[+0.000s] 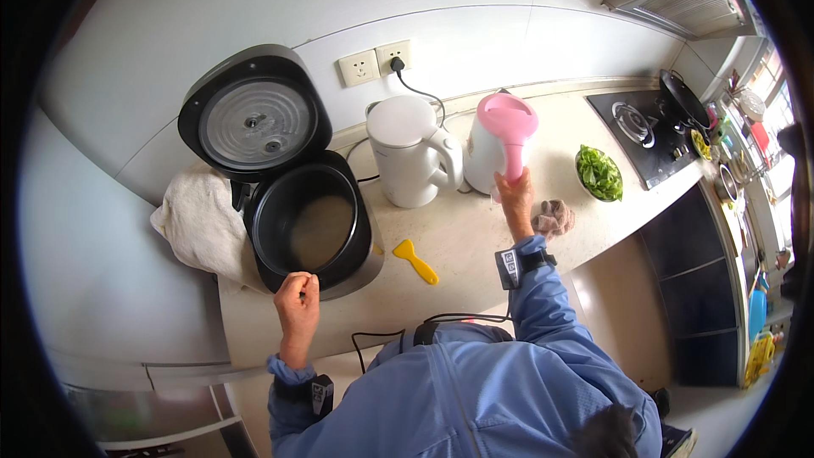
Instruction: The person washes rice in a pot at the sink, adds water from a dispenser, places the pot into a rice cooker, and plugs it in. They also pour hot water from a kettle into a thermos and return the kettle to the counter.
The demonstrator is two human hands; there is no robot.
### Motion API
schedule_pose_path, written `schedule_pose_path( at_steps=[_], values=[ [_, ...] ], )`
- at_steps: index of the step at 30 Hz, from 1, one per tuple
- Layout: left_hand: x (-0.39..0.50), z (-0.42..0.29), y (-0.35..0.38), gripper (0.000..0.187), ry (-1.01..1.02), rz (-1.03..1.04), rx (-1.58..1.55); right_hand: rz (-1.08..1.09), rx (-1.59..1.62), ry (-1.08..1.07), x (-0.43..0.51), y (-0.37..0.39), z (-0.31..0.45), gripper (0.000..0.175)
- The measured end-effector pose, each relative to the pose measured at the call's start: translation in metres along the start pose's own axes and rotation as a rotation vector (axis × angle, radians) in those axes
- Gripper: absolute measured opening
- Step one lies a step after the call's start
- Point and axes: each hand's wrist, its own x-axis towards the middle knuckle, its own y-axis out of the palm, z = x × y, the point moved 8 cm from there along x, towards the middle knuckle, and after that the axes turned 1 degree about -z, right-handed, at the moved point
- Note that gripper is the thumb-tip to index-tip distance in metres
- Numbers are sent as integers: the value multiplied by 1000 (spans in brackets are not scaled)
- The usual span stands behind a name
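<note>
At the front rim of a black rice cooker (pixel 375 270), my left hand (pixel 297 312) has its fingers curled together; whether they pinch the rim is hidden. The cooker's lid (pixel 254 114) stands raised, and cloudy liquid (pixel 323 229) lies at the bottom of the dark inner pot (pixel 273 235). My right hand (pixel 516 200) grips the pink handle of a white kettle with a pink top (pixel 505 117), which stands on the counter. Left of that kettle is a white electric jug (pixel 404 156) with its lid down.
A yellow plastic scraper (pixel 416 262) lies on the counter (pixel 445 305). A crumpled cloth (pixel 553 218) and a bowl of chopped greens (pixel 599 173) are to the right, before a gas hob (pixel 642 130) with a wok (pixel 683 98). A beige cloth (pixel 200 222) sits behind the cooker. A black cord runs to a wall socket (pixel 394 56).
</note>
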Motion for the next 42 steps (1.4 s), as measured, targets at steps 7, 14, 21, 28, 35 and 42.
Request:
schedule_pose_path(
  at_steps=[7, 14, 21, 28, 35, 42],
  values=[
    [-29, -33, 60, 11, -34, 64, 58, 120, 82, 22, 20, -30, -18, 24],
    [-80, -5, 36, 15, -318, 94, 182, 184, 259, 9, 49, -59, -38, 27],
    [-119, 8, 15, 20, -434, 17, 249, 239, 511, 144, 54, -46, -40, 28],
    [-149, 22, 1, 23, -635, -54, 176, 38, 485, 89, 61, -54, -49, 28],
    [-169, 23, -18, 26, -684, -72, 208, 8, 516, 150, 66, -77, -28, 28],
    [-179, 21, -24, 21, -645, -90, 266, -185, 385, 150, 83, -135, -53, 20]
  ],
)
